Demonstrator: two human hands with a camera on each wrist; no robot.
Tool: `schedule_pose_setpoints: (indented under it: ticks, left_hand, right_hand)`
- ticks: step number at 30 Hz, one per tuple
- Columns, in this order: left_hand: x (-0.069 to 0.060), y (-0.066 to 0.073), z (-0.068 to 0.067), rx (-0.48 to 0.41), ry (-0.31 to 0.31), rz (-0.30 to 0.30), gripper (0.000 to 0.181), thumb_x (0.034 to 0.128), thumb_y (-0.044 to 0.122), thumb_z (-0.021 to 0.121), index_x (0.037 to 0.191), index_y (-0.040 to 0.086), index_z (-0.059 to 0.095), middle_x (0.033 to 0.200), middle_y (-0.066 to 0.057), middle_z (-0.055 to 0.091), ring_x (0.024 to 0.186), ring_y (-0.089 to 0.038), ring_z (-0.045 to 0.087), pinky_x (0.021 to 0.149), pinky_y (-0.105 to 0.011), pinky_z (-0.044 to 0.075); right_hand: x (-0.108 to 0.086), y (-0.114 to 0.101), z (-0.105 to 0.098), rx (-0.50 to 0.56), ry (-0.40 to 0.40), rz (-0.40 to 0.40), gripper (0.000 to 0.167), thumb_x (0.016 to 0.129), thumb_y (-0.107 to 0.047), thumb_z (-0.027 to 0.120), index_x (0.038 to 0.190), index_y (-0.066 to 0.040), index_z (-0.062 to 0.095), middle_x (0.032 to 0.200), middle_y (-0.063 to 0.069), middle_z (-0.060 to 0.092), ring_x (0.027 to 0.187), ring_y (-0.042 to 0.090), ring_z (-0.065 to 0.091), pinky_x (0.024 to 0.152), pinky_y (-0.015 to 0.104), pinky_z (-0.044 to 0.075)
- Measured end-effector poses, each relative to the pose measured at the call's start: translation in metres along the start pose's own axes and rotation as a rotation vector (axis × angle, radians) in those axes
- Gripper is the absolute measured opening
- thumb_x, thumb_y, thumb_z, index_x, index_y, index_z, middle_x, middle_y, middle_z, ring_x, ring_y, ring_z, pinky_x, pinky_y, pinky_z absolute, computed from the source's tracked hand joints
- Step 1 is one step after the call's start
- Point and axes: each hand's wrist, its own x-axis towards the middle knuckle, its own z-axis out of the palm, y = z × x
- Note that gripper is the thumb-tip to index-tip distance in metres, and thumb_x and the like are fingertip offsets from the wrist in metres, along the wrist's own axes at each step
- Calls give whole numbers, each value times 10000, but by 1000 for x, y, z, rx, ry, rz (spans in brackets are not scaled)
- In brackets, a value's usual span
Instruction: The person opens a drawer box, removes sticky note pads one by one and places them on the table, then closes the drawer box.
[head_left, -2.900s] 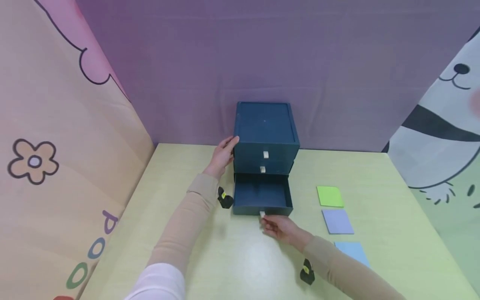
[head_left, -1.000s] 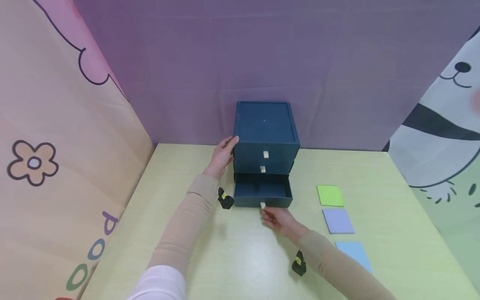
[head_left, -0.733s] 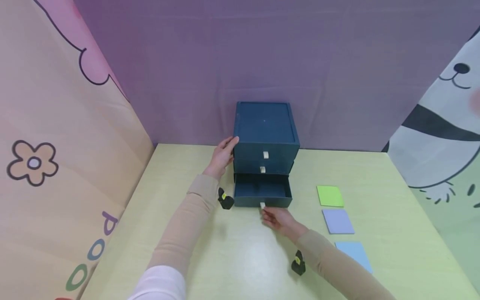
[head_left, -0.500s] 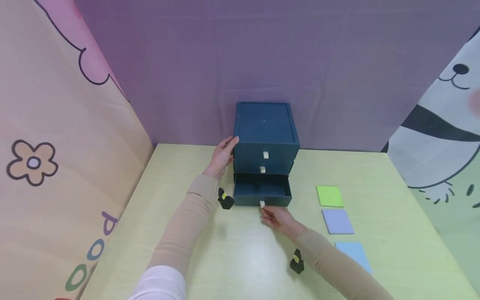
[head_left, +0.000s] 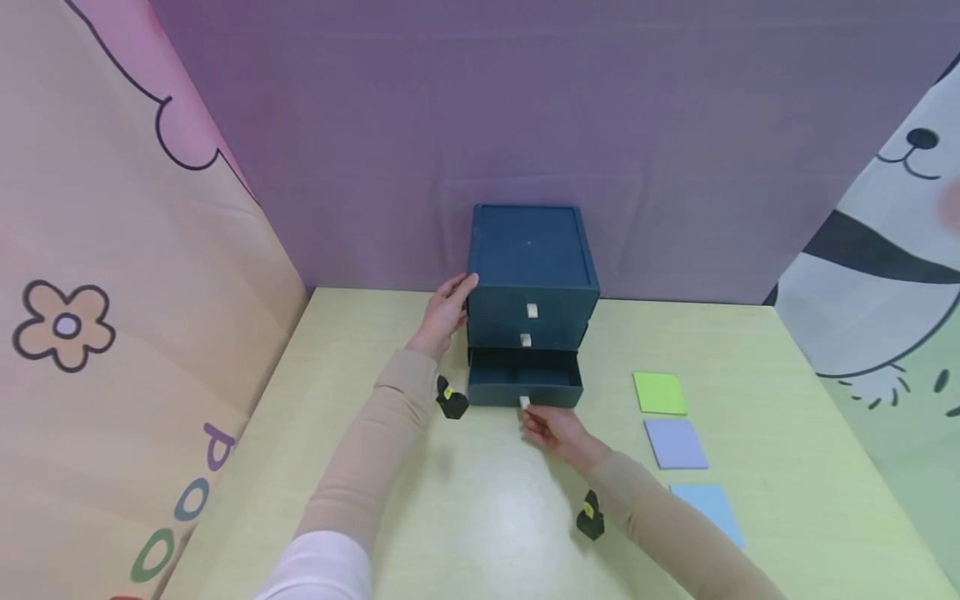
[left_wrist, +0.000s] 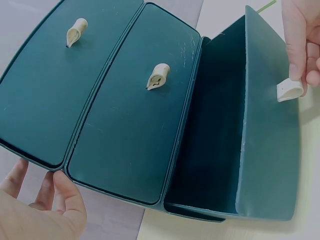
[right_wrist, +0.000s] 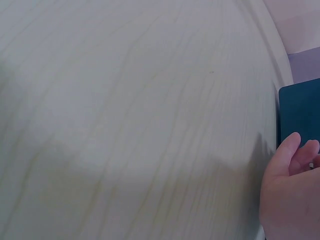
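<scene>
A dark blue three-drawer cabinet (head_left: pixel 531 246) stands against the purple backdrop. Its bottom drawer (head_left: pixel 491 394) is partly pulled out, and no object shows in the visible part of its inside. My right hand (head_left: pixel 558 433) pinches the drawer's small white pull tab (left_wrist: pixel 290 90) between thumb and finger. The left hand (head_left: pixel 442 315) rests against the cabinet's left side, fingertips touching near the front edge. The upper two drawers, each with a white tab (left_wrist: pixel 158 76), are closed. In the right wrist view, my right hand (right_wrist: pixel 292 197) appears at the right edge.
Green (head_left: pixel 660 392), purple (head_left: pixel 676 443) and light blue (head_left: pixel 707 511) square pads lie in a column on the pale wooden table (head_left: pixel 480 533), right of the cabinet. My right sleeve passes close to the blue pad. Printed cloths hang at both sides.
The bottom drawer has slid back toward the cabinet, and its opening is smaller. My right hand has moved forward with the tab. The left hand has stayed in place.
</scene>
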Motion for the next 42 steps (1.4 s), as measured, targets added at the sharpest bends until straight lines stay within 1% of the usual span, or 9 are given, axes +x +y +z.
schedule_pose_setpoints:
  ticks: [7,10,15,22,29,35,42]
  left_hand:
    - [0,1,0,-14,-6,4,622,930,447,563,1462,192,366,1513,-24,338,1331,-255,367,1059,-422,362]
    - [1,1,0,-24,-9,9,635,929,442,568,1467,177,358,1516,-32,335,1339,-261,360,1063,-425,360]
    - [2,2,1,-21,-4,12,639,927,443,571,1466,174,360,1511,-35,340,1328,-260,368,1058,-423,364]
    - [2,0,2,-35,-3,3,625,924,433,580,1459,183,374,1506,-33,343,1309,-255,374,1054,-427,360]
    - [2,0,1,-22,1,2,617,923,445,575,1454,198,380,1511,-29,340,1326,-257,372,1054,-424,363]
    - [2,0,0,-13,-3,0,629,925,456,567,1462,196,368,1513,-28,339,1335,-254,370,1059,-419,362]
    - [3,-1,0,-18,4,-4,628,924,459,566,1460,196,373,1501,-30,357,1306,-251,393,1052,-421,361]
  right_hand:
    - [4,-3,2,-9,15,5,264,967,-101,532,1171,66,556,788,15,616,726,90,571,735,223,544]
    - [4,-5,3,-20,21,-1,256,965,-105,535,1154,64,570,783,18,614,714,93,563,702,204,531]
    - [6,-7,5,-47,18,-12,258,974,-107,519,1150,77,561,766,17,596,687,103,519,636,182,466]
    - [11,-7,6,-66,19,-46,284,976,-111,518,1167,97,544,760,19,584,681,109,499,626,188,438]
    - [16,-9,8,-71,49,-43,264,972,-127,529,1143,72,562,763,18,578,685,116,495,630,198,436]
    - [20,-10,7,-64,52,-45,279,974,-142,531,1159,64,559,795,23,580,710,119,499,643,196,441]
    - [18,-14,9,-45,49,-56,253,969,-108,526,1134,80,560,765,21,575,684,112,493,622,199,434]
